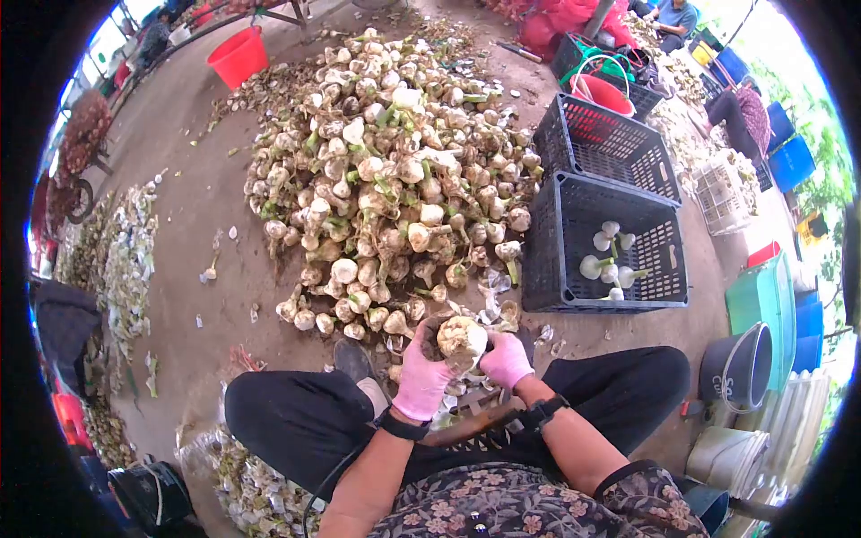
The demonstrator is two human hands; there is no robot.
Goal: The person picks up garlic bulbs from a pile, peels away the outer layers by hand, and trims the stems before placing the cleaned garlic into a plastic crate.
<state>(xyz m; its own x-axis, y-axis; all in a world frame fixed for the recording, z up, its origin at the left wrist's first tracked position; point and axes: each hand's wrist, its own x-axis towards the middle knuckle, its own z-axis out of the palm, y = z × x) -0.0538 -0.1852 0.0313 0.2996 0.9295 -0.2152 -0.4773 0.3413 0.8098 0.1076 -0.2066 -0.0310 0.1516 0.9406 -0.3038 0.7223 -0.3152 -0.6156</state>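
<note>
A large garlic bulb [463, 341] is held up between both hands above my lap, its rough, yellowish root side facing me. My left hand [423, 378], in a pink glove with dirty fingertips, is closed round the bulb's left side. From the right, my right hand [508, 360], also pink-gloved, grips the same bulb; its fingertips are partly hidden. Just beyond the hands rises a big heap of garlic bulbs [386, 188] with roots and cut stems. To the right, a black plastic crate [549, 269] contains several cleaner, white bulbs. Loose peelings [453, 394] lie beneath my hands.
Behind the near crate stands another black crate [619, 148], with a red bucket [603, 94] beside it. Another red bucket [239, 56] is at the back left. At right are a dark bucket [737, 368] and a green bin [762, 305]. Other people sit at the upper right.
</note>
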